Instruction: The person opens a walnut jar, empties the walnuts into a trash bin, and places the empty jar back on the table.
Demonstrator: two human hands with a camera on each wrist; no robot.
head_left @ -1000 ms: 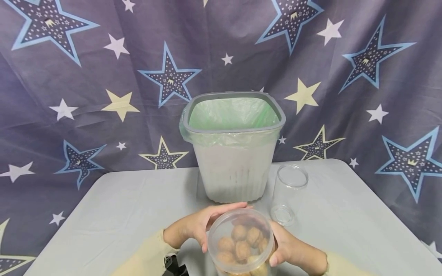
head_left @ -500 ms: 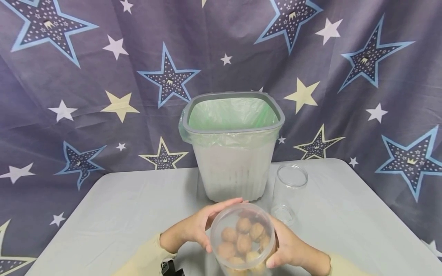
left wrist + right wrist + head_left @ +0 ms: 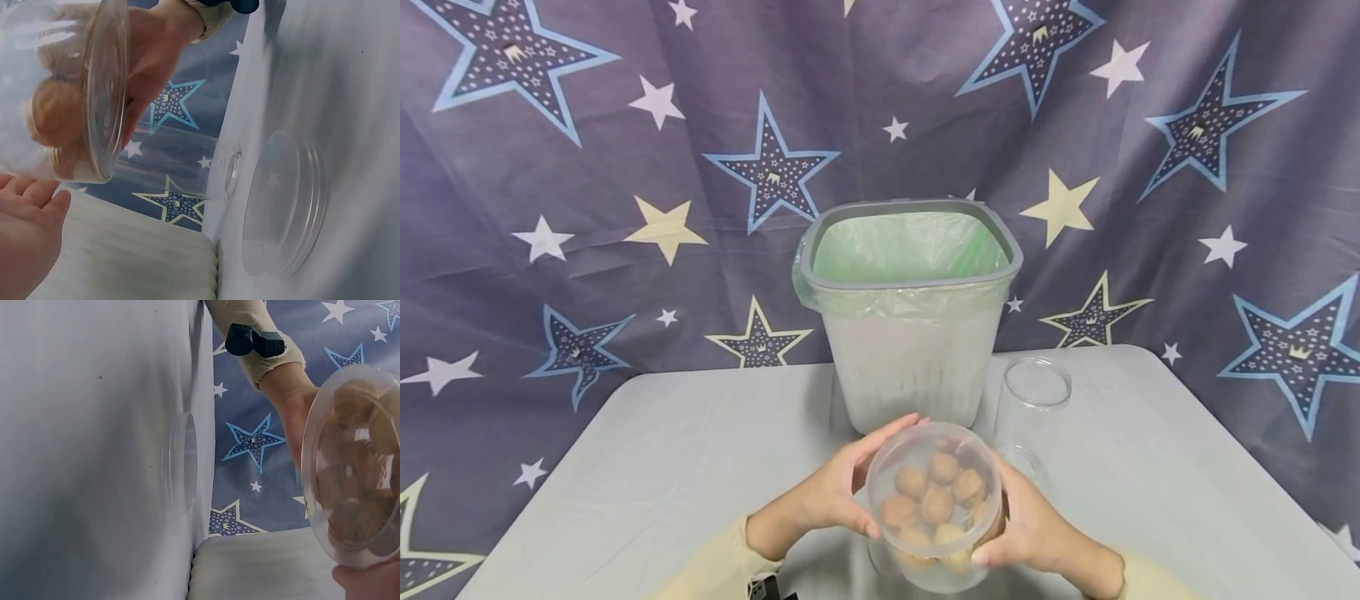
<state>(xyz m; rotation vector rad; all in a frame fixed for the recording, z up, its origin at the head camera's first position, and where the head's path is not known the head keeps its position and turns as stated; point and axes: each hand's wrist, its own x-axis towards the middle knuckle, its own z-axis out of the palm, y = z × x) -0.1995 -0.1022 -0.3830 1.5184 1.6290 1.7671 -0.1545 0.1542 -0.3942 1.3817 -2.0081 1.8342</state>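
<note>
A clear plastic jar (image 3: 946,573) with several walnuts (image 3: 937,505) in it is held between my two hands, in front of the bin. My left hand (image 3: 827,497) grips its left side, fingers reaching round the far side and thumb toward me. On the right, my right hand (image 3: 1037,533) grips the jar with its thumb near the front. In the left wrist view the jar's base (image 3: 107,94) is up off the table. A clear, shallow round lid (image 3: 284,206) lies on the table below; from the head it is mostly hidden behind the jar.
A light bin (image 3: 910,358) with a grey rim and green liner bag (image 3: 910,246) stands at the back of the grey table (image 3: 700,467). To its right is a tall clear container (image 3: 1037,383). A star-patterned curtain (image 3: 865,100) hangs behind.
Both hands have raised the walnut jar and moved it slightly away from me and to the right. The bin and the tall container have stayed put.
</note>
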